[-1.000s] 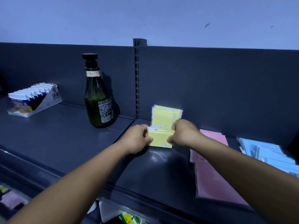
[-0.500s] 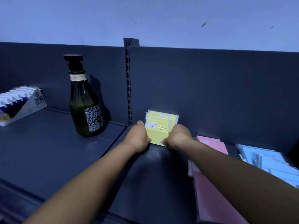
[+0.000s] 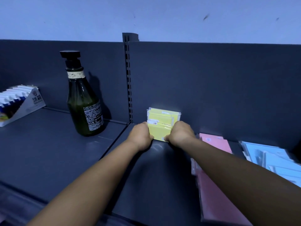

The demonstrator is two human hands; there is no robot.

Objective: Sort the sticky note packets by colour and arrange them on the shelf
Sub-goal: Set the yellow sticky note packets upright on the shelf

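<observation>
Stack of yellow packets (image 3: 162,126) now stands tight and upright at the rear of the shelf (image 3: 154,176), just in front of the back panel (image 3: 211,87) and just right of the slotted upright (image 3: 128,79). Differs from a second ago: then the front yellow packet sits a little forward of the others, held apart from them; half a second ago closes most of that gap; now presses against the rest as one bundle.

Left hand (image 3: 141,137) curls round the left edge of the front packet, right hand (image 3: 180,134) curls round its right edge, both gripping and squeezing the bundle between them. Fingertips mostly hidden behind the knuckles, so cannot tell exactly how many packets fall inside the grip.

Means, probably, that the yellow group is as good as placed: gathered, squared and pushed back. Leaves only the letting go, with some risk that the thin packets tip forward once unsupported.

Pink packets (image 3: 216,144) lie flat to the right, running toward the shelf's front edge; blue packets (image 3: 268,154) lie further right, loosely overlapped and not squared. Seem already split by colour but still want tidying. Dark green bottle (image 3: 84,108) and carton display box (image 3: 19,101) stand on the left shelf section, well apart from the work.
</observation>
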